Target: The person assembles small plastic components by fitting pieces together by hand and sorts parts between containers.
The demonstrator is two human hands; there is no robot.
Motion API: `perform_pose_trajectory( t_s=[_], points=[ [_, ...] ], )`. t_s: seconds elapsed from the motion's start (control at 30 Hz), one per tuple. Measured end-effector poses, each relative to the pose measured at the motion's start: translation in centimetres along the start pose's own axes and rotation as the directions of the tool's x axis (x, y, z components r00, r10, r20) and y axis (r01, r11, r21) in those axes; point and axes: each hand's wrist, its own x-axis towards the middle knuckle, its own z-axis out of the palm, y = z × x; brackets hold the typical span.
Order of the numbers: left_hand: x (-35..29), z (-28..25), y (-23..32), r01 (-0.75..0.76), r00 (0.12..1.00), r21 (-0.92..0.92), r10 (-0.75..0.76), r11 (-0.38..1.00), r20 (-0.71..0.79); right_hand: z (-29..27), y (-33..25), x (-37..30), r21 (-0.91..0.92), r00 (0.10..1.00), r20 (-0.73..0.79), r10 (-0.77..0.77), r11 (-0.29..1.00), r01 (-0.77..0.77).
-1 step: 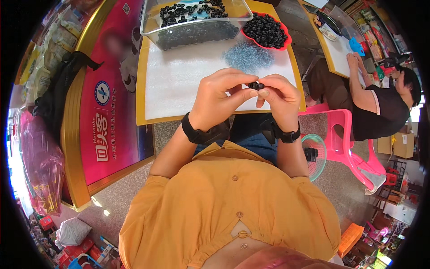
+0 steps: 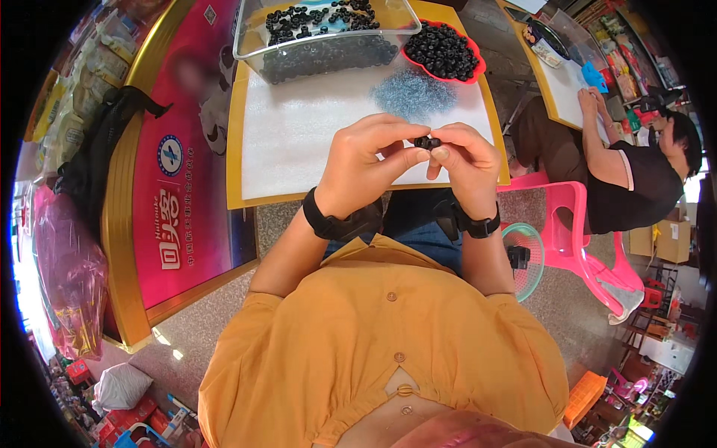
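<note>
Both my hands meet above the near part of a white-covered table. My left hand is closed in a pinch around a small black ring-like part. The fingertips of my right hand pinch the same part from the other side; whether a second tiny piece is between them I cannot make out. Just beyond my fingers lies a loose pile of tiny bluish see-through pieces. Behind it is a red scalloped bowl heaped with small black parts. A clear plastic bin with more black parts stands to its left.
A pink display counter runs along my left. At right, a person in dark clothes works at another table. A pink plastic chair and a green-rimmed fan stand near my right elbow.
</note>
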Motion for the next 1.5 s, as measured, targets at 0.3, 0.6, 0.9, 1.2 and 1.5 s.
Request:
perform_pose_trajectory(
  t_s=[0.3,0.6,0.9,1.2,1.5],
  points=[
    [0.0,0.5,-0.3,0.041,0.997,-0.059,-0.044,0.997,-0.055,0.5,0.5,0.0,0.305,0.991,-0.092,0.101,0.95,-0.069],
    [-0.1,0.5,-0.3,0.096,0.993,-0.117,-0.103,0.989,-0.056,0.6,0.4,0.1,0.369,0.991,-0.097,0.089,0.928,-0.047],
    [-0.1,0.3,-0.3,0.092,0.996,-0.121,-0.092,0.988,0.0,-0.2,0.1,0.1,0.536,0.985,-0.065,0.161,0.838,-0.102],
    [0.0,0.0,0.1,0.35,0.928,-0.511,-0.363,0.785,0.078,-0.5,0.7,0.2,0.498,0.997,-0.048,0.067,0.867,-0.034],
    [0.1,0.2,0.1,0.292,0.951,-0.47,-0.306,0.833,0.047,-0.4,0.9,0.1,0.473,0.998,-0.057,0.019,0.881,0.011]
  ],
)
